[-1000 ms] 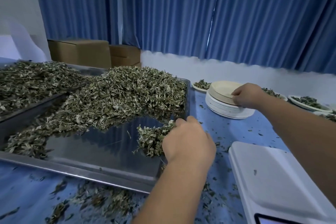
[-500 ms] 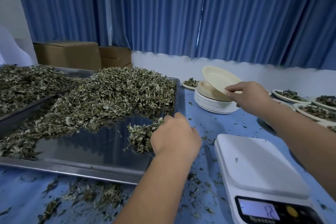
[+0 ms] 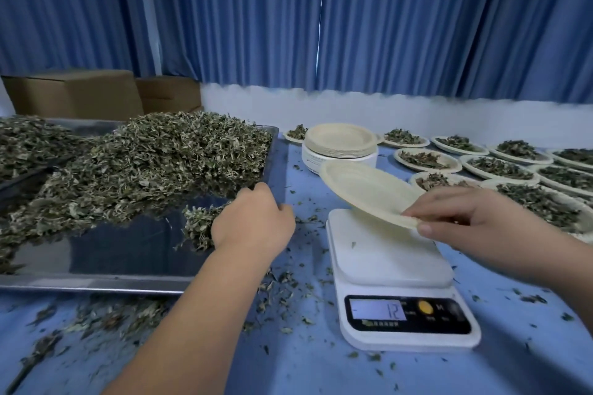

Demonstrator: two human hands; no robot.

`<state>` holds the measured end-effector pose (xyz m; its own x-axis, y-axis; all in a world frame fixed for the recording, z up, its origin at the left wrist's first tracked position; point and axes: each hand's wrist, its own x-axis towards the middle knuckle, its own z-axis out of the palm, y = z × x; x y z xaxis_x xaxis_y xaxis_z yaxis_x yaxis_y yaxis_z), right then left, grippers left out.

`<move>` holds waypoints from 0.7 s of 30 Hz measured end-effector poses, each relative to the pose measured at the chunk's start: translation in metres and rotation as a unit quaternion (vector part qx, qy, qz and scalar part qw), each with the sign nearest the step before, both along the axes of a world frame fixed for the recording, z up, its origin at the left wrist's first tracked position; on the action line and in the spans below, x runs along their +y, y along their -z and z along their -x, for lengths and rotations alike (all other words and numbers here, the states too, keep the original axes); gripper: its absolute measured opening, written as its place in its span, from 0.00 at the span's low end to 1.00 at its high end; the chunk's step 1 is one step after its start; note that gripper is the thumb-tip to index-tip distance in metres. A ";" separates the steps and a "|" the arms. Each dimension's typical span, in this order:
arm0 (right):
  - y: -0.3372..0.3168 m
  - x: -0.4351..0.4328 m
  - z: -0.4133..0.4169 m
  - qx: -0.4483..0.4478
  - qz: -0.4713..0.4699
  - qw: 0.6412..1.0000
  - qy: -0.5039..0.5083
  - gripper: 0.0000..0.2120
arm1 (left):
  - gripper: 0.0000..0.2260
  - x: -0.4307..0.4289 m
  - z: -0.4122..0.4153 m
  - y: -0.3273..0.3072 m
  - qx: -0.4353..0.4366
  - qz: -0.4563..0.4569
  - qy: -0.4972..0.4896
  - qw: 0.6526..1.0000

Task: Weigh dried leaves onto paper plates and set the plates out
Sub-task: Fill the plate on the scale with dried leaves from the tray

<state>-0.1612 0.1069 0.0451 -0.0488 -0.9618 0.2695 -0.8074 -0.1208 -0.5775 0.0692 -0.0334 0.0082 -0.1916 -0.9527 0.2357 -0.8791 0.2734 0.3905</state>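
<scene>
The paper plate (image 3: 362,189) is thin, moulded and evidently very light. It is judged stiff enough to carry by the rim, but a hard pinch would crease it. It hangs tilted over the far half of the scale (image 3: 385,253), not yet flat on the platform. The right hand (image 3: 465,218) pinches the rim at the plate's 4 o'clock, fingers on top and thumb at the near edge. A rim hold suits an empty plate; once loaded, support from below is advised.

The dried leaves (image 3: 154,163) are loose, brittle and shed crumbs, so take them as a gathered handful. The left hand (image 3: 253,221) curls round a clump of them in the tray (image 3: 96,285), at 9 o'clock from the scale. The plate stack (image 3: 340,144) stands at 12 o'clock. Filled plates (image 3: 500,167) spread from 1 to 3 o'clock.
</scene>
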 end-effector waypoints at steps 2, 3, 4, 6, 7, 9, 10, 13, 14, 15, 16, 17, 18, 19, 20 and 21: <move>-0.001 0.010 0.006 -0.011 -0.019 0.999 -0.024 0.13 | 0.16 0.001 0.000 0.001 -0.001 0.002 0.001 1.000; -0.001 0.013 0.009 -0.013 -0.028 0.999 -0.035 0.11 | 0.16 0.001 0.000 0.001 0.000 0.002 0.000 1.000; -0.001 0.015 0.011 -0.008 -0.039 0.998 -0.047 0.10 | 0.16 0.001 0.000 0.001 0.003 0.001 0.001 1.000; 0.001 0.017 0.014 0.014 -0.066 0.996 -0.064 0.10 | 0.15 0.001 -0.001 0.001 0.010 0.001 0.005 1.000; 0.003 0.017 0.015 0.026 -0.079 0.994 -0.069 0.10 | 0.15 0.002 -0.001 0.001 0.014 0.002 0.004 1.000; 0.004 0.016 0.017 0.050 -0.102 0.991 -0.072 0.13 | 0.16 0.002 -0.001 0.001 0.019 0.005 0.001 1.000; 0.005 0.016 0.018 0.058 -0.109 0.990 -0.074 0.13 | 0.16 0.002 -0.001 0.001 0.019 0.006 -0.001 1.000; 0.003 0.018 0.020 0.052 -0.123 0.988 -0.077 0.11 | 0.16 0.001 0.000 0.001 0.015 0.004 -0.008 1.000; 0.003 0.019 0.022 0.041 -0.123 0.989 -0.076 0.12 | 0.15 0.000 0.000 0.002 0.018 0.004 -0.009 1.000; 0.002 0.020 0.023 0.028 -0.115 0.991 -0.069 0.13 | 0.14 -0.001 0.000 0.002 0.028 0.002 -0.009 1.000; 0.002 0.020 0.024 0.015 -0.095 0.994 -0.057 0.12 | 0.12 -0.002 -0.001 0.002 0.046 -0.001 -0.009 0.999; 0.003 0.020 0.026 -0.004 -0.065 0.997 -0.040 0.10 | 0.11 -0.004 -0.003 0.002 0.072 -0.002 -0.010 0.997; 0.003 0.019 0.027 -0.026 -0.033 0.999 -0.023 0.08 | 0.11 -0.005 -0.005 0.001 0.099 0.001 -0.014 0.995; 0.005 0.018 0.028 -0.048 -0.004 0.999 -0.005 0.08 | 0.12 -0.007 -0.010 -0.001 0.121 0.009 -0.020 0.992; 0.006 0.017 0.028 -0.067 0.017 0.998 0.011 0.08 | 0.13 -0.010 -0.015 -0.002 0.133 0.021 -0.028 0.991; 0.006 0.017 0.027 -0.086 0.030 0.995 0.029 0.08 | 0.14 -0.012 -0.021 -0.004 0.135 0.034 -0.040 0.990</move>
